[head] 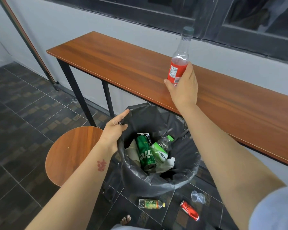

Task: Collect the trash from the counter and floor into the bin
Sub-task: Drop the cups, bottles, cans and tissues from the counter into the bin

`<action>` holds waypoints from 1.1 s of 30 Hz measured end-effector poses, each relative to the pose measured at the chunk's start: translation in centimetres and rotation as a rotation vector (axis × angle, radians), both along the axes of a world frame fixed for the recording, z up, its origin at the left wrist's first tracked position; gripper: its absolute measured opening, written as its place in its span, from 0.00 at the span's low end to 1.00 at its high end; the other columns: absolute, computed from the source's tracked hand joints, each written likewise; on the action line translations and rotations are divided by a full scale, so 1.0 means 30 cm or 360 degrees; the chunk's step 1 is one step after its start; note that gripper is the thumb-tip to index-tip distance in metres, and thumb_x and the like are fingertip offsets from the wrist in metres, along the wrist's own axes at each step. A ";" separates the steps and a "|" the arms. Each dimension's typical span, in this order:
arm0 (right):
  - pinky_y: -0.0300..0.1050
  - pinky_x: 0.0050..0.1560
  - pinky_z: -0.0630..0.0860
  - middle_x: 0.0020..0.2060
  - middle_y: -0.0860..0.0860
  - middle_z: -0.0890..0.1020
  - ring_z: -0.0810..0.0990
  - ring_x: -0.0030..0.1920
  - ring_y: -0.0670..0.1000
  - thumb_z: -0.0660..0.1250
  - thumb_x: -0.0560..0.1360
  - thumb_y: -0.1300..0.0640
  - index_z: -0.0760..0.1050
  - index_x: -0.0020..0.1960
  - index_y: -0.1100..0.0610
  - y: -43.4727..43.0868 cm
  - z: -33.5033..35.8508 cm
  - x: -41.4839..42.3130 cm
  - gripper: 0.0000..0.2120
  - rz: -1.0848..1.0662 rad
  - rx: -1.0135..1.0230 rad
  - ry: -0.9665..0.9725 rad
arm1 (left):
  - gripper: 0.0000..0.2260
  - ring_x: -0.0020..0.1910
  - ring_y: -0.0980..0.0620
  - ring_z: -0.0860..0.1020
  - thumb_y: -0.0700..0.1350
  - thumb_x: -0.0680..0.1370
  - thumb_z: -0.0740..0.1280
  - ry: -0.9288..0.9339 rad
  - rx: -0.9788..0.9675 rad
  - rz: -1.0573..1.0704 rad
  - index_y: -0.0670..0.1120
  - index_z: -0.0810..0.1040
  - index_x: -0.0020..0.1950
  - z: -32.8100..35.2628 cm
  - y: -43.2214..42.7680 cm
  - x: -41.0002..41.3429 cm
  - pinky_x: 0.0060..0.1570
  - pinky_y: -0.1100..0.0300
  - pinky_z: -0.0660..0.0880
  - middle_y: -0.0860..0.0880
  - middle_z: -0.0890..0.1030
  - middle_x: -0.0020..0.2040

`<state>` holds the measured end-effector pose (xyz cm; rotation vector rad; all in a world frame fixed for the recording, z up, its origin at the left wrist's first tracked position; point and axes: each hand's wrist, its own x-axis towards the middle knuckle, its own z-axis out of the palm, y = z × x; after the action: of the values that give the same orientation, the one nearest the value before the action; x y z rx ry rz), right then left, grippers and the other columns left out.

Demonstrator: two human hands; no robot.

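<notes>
The right hand point(183, 87) is wrapped around the lower part of a clear bottle with a red label point(179, 63), held upright above the long wooden surface point(116, 58), cap toward 12 o'clock. The left hand point(115, 128) pinches the rim of the black liner of the bin point(181, 178) at its 10 o'clock edge. Inside the bin lie a green can point(145, 151), a clear bottle with a green cap point(163, 146) and crumpled white paper point(170, 162). On the floor at the bin's 6 o'clock lie a small tea bottle point(150, 203), a red can point(189, 210) and a clear plastic cup point(198, 197). A round stool point(70, 155) stands at the bin's 9 o'clock.
</notes>
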<state>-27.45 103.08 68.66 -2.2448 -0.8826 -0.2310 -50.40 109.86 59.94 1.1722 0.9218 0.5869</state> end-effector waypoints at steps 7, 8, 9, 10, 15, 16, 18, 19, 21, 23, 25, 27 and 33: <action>0.50 0.57 0.77 0.64 0.54 0.74 0.78 0.60 0.55 0.72 0.74 0.51 0.59 0.71 0.58 0.090 -0.007 0.026 0.33 -0.0033 0.0453 0.0350 | 0.28 0.68 0.58 0.70 0.27 0.78 0.60 0.0024 0.0008 -0.0045 0.59 0.81 0.61 -0.011 0.064 -0.005 0.65 0.62 0.67 0.58 0.78 0.65; 0.49 0.56 0.78 0.63 0.54 0.75 0.78 0.59 0.54 0.73 0.73 0.51 0.61 0.70 0.58 0.089 -0.012 0.023 0.32 -0.0037 0.0491 0.0362 | 0.28 0.68 0.57 0.70 0.27 0.78 0.60 0.0027 0.0003 -0.0040 0.59 0.81 0.61 -0.011 0.070 -0.007 0.66 0.60 0.67 0.58 0.77 0.65; 0.49 0.56 0.78 0.63 0.53 0.75 0.78 0.59 0.54 0.73 0.73 0.51 0.61 0.69 0.57 0.085 -0.015 0.018 0.31 -0.0037 0.0516 0.0362 | 0.28 0.68 0.57 0.70 0.27 0.78 0.60 0.0029 0.0001 -0.0035 0.59 0.81 0.62 -0.009 0.075 -0.011 0.66 0.60 0.68 0.57 0.77 0.66; 0.49 0.56 0.78 0.62 0.53 0.75 0.78 0.58 0.53 0.74 0.72 0.51 0.62 0.68 0.57 0.078 -0.017 0.011 0.31 -0.0032 0.0525 0.0354 | 0.28 0.69 0.57 0.70 0.27 0.78 0.60 0.0032 0.0005 -0.0033 0.59 0.81 0.62 -0.006 0.079 -0.013 0.65 0.61 0.68 0.57 0.77 0.66; 0.53 0.53 0.80 0.59 0.52 0.77 0.83 0.51 0.54 0.73 0.72 0.47 0.61 0.69 0.54 0.001 -0.028 -0.060 0.33 0.0152 0.0508 0.0415 | 0.28 0.69 0.56 0.70 0.27 0.78 0.60 0.0031 0.0026 -0.0023 0.59 0.80 0.62 0.007 0.079 -0.025 0.65 0.61 0.68 0.57 0.77 0.66; 0.53 0.53 0.80 0.59 0.52 0.77 0.83 0.51 0.54 0.73 0.72 0.46 0.61 0.69 0.53 -0.022 -0.032 -0.083 0.33 0.0204 0.0512 0.0435 | 0.28 0.68 0.56 0.70 0.27 0.78 0.60 0.0031 0.0020 -0.0018 0.59 0.81 0.62 0.010 0.075 -0.027 0.65 0.60 0.69 0.57 0.77 0.66; 0.51 0.54 0.80 0.60 0.51 0.77 0.82 0.53 0.51 0.73 0.72 0.45 0.60 0.70 0.53 -0.073 -0.042 -0.133 0.34 0.0258 0.0513 0.0428 | 0.28 0.68 0.56 0.70 0.27 0.78 0.60 0.0029 0.0023 -0.0022 0.59 0.80 0.62 0.014 0.063 -0.031 0.64 0.61 0.69 0.57 0.76 0.66; 0.49 0.55 0.80 0.61 0.50 0.76 0.80 0.55 0.49 0.73 0.72 0.44 0.60 0.70 0.53 -0.100 -0.048 -0.158 0.34 0.0264 0.0502 0.0394 | 0.28 0.68 0.56 0.70 0.27 0.78 0.60 0.0029 0.0027 -0.0023 0.58 0.80 0.63 0.016 0.054 -0.033 0.64 0.62 0.69 0.56 0.76 0.67; 0.44 0.54 0.78 0.62 0.48 0.76 0.78 0.57 0.47 0.72 0.72 0.42 0.60 0.71 0.52 -0.158 -0.062 -0.207 0.35 0.0292 0.0466 0.0301 | 0.27 0.68 0.55 0.70 0.28 0.78 0.60 0.0031 0.0032 -0.0009 0.58 0.80 0.64 0.019 0.029 -0.042 0.64 0.61 0.69 0.55 0.76 0.68; 0.38 0.51 0.74 0.63 0.48 0.75 0.77 0.57 0.46 0.70 0.71 0.40 0.60 0.70 0.52 -0.222 -0.077 -0.249 0.35 0.0357 0.0397 0.0177 | 0.27 0.69 0.54 0.70 0.28 0.79 0.60 0.0015 0.0030 -0.0010 0.56 0.79 0.65 0.019 -0.001 -0.056 0.66 0.57 0.69 0.54 0.75 0.68; 0.35 0.48 0.70 0.62 0.48 0.75 0.75 0.56 0.44 0.69 0.71 0.38 0.60 0.70 0.50 -0.293 -0.106 -0.287 0.34 0.0458 0.0269 0.0096 | 0.26 0.68 0.53 0.71 0.29 0.79 0.60 0.0010 0.0023 0.0007 0.56 0.79 0.66 0.022 -0.042 -0.079 0.67 0.55 0.69 0.53 0.75 0.68; 0.37 0.47 0.70 0.61 0.47 0.75 0.75 0.54 0.43 0.68 0.71 0.38 0.60 0.68 0.48 -0.363 -0.152 -0.325 0.32 0.0505 0.0098 0.0120 | 0.25 0.67 0.52 0.72 0.30 0.79 0.60 0.0008 0.0018 0.0037 0.56 0.79 0.66 0.026 -0.094 -0.104 0.65 0.55 0.71 0.54 0.75 0.68; 0.46 0.49 0.76 0.58 0.53 0.77 0.79 0.54 0.54 0.69 0.73 0.40 0.62 0.66 0.54 -0.583 -0.325 -0.391 0.30 0.0538 -0.0709 0.0161 | 0.25 0.69 0.55 0.69 0.31 0.80 0.61 -0.0021 0.0087 0.0117 0.57 0.77 0.67 0.032 -0.303 -0.197 0.64 0.61 0.69 0.56 0.74 0.69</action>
<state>-39.18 85.58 58.90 -2.4241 -1.3407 0.2576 -56.31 100.77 60.90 1.1858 0.9458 0.6819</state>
